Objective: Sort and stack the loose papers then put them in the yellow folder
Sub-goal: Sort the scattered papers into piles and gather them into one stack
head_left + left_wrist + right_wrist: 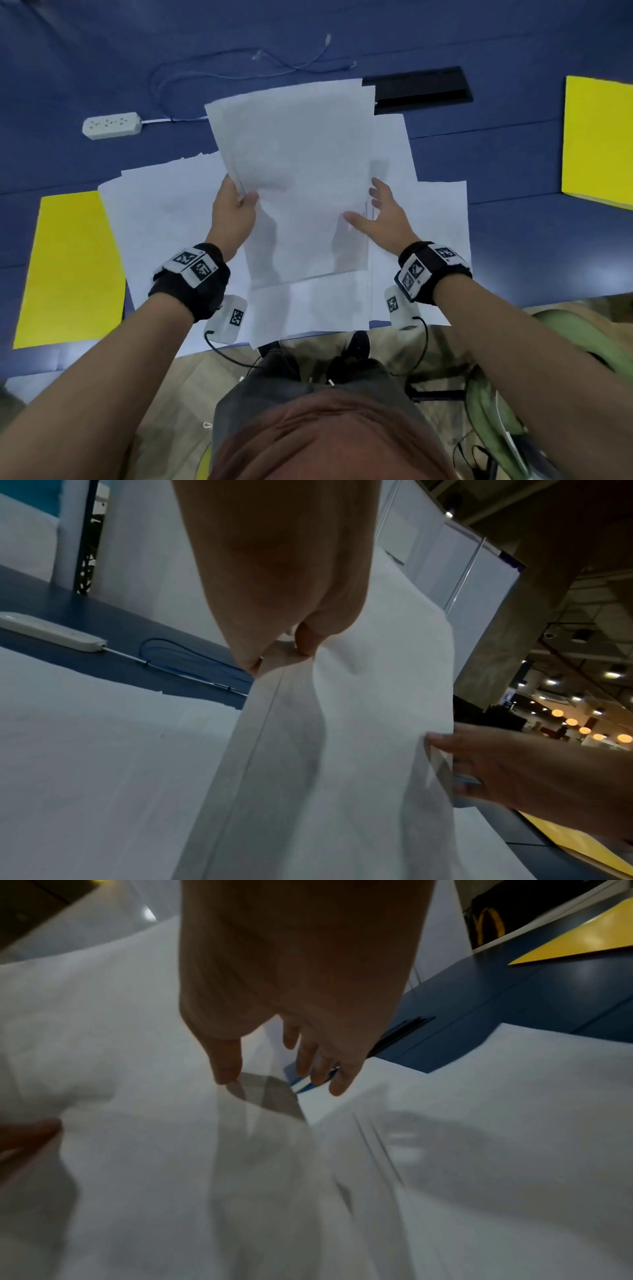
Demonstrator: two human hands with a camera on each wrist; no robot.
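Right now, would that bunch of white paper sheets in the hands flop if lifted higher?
Probably: the white paper sheets, pinched by the left hand, already buckle in the left wrist view. Their edges look uneven, so they may slide apart.

So the desk (513, 240) has loose papers (164, 212) spread across the middle near the front edge, some poking over that edge. A held stack of papers (294, 171) sits above them, left hand (233, 212) on its left edge, right hand (383, 216) at its right edge. One folder (72, 270) lies at the left by the front edge, partly under the sheets. Another folder (597, 140) is over at the right edge. Power strip (111, 125) is back-left, its cable (239, 65) looping behind the papers. A slot cover (418, 87) sits behind the stack.
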